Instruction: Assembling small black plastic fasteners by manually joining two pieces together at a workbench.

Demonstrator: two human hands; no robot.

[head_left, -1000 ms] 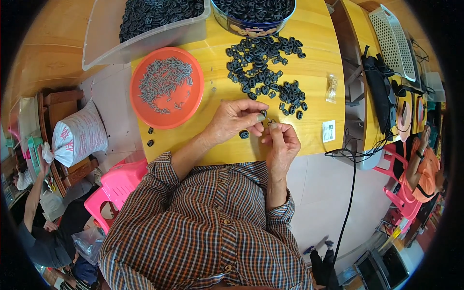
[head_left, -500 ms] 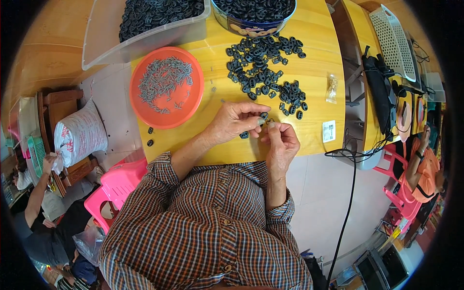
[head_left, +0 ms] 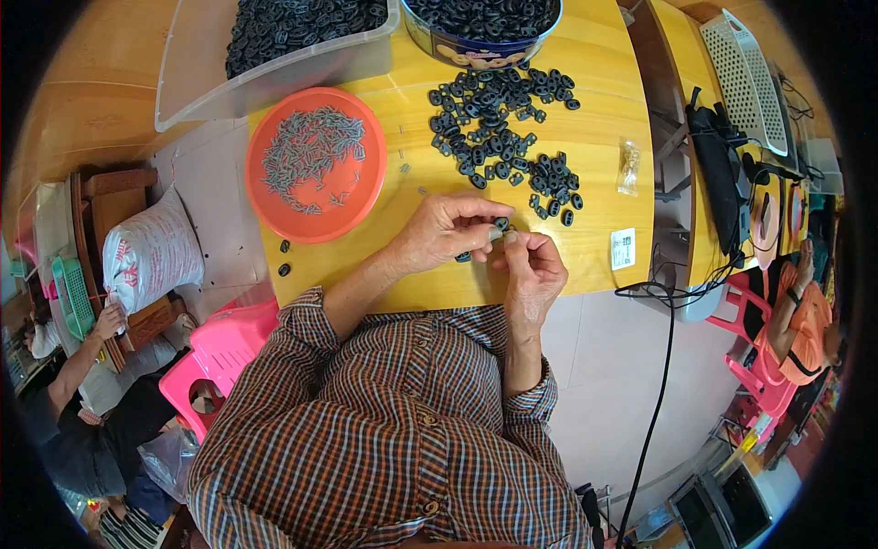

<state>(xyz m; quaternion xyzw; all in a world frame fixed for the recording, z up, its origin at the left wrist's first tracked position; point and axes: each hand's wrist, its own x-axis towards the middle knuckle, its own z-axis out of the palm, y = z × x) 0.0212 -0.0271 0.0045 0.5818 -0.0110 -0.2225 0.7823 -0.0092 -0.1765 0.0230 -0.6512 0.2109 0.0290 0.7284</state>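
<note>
Over the near edge of the yellow table [head_left: 585,137], my left hand [head_left: 444,233] pinches a small black two-holed cord lock [head_left: 500,223] between thumb and index finger. My right hand [head_left: 532,267] is closed in a pinch just beside it, its thumb touching or almost touching the left thumb. Whatever its fingertips hold is hidden. Under my hands another black piece [head_left: 463,257] lies partly covered. Beyond them spreads a loose pile of black cord locks [head_left: 494,142]. An orange dish [head_left: 373,178] of small grey metal springs [head_left: 311,151] stands to the left.
At the back are a clear plastic bin [head_left: 302,78] and a round tin [head_left: 480,53], both full of black pieces. A small clear packet [head_left: 628,167] and a white label [head_left: 623,249] lie right. A pink chair [head_left: 224,352] and a white sack [head_left: 151,252] are left; other people sit both sides.
My fingertips have come closer together around the cord lock, so the dark bit that showed between them is now covered. At the left, another person's hand by the sack has shifted.
</note>
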